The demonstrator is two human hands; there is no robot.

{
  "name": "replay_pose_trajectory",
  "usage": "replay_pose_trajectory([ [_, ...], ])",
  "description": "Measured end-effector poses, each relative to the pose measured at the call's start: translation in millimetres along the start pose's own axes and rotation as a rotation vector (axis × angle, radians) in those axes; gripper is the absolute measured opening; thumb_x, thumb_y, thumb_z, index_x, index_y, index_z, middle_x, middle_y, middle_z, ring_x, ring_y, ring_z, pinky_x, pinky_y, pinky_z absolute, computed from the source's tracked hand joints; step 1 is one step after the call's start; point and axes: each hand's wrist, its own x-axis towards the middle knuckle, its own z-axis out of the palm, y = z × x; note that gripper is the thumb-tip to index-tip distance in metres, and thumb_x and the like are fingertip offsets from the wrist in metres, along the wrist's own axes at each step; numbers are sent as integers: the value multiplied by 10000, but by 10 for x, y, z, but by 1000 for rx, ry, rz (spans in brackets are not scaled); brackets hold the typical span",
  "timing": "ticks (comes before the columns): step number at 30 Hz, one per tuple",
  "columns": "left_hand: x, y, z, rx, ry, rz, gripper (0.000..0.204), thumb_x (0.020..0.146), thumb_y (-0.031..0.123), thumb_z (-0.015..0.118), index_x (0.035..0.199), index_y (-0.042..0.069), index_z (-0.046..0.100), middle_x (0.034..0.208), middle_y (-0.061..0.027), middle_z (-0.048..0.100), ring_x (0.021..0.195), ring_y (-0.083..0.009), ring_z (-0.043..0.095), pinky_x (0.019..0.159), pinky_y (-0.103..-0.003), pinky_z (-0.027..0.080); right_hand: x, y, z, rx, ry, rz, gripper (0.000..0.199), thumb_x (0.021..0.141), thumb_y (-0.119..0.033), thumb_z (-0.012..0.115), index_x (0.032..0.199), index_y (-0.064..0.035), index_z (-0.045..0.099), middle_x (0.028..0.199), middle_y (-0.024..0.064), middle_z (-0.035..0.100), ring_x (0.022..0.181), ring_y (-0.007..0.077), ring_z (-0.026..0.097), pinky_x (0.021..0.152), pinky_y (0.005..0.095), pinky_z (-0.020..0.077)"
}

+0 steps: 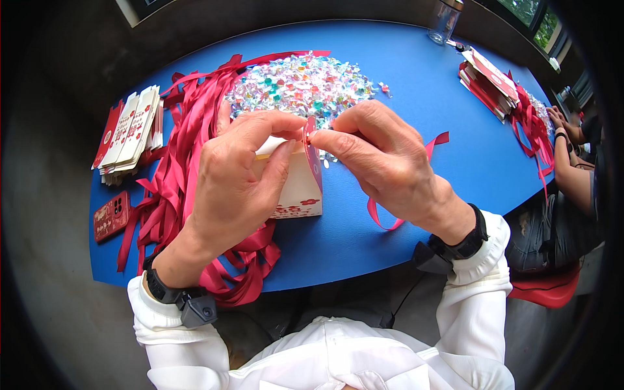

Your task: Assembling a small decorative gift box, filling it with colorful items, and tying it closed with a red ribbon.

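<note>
A small cream cardboard gift box [302, 188] with red flower prints and a red top edge stands upright on the table before me. My left hand [244, 162] is closed on the box's upper edge, thumb and forefinger pinching its red top flap [311, 133]. From the other side, my right hand [396, 159] pinches at the same flap, its fingertips close to those of the left. A red ribbon [383, 220] passes under the right hand; one loop hangs below it and an end sticks out beyond. Fingers hide where the ribbon meets the box.
A heap of glittery coloured pieces [292, 81] lies behind the box on the blue table [416, 78]. Left are many red ribbons [188, 143], flat folded boxes [130, 130] and a red phone [112, 216]. Far right, another person's arms [575, 175] rest near ribbons and boxes [487, 81]. A bottle [444, 23] stands behind.
</note>
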Motion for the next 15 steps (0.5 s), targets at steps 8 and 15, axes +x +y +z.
replay_pose_trajectory([
  [8, 23, -7, 30, 93, -9, 29, 101, 824, 56, 715, 926, 55, 712, 908, -84, 709, 1099, -308, 631, 1103, -639, 270, -13, 35, 35, 49, 0, 20, 277, 767, -33, 683, 1043, -38, 666, 848, 94, 547, 756, 240, 589, 623, 351, 513],
  [15, 7, -24, 64, 46, 4, 14, 63, 820, 62, 695, 882, 68, 696, 880, -68, 697, 1103, -318, 621, 1099, -670, 244, -10, 55, 79, 84, 37, 42, 294, 744, 8, 700, 1031, -43, 668, 828, 81, 564, 740, 236, 592, 621, 362, 500],
])
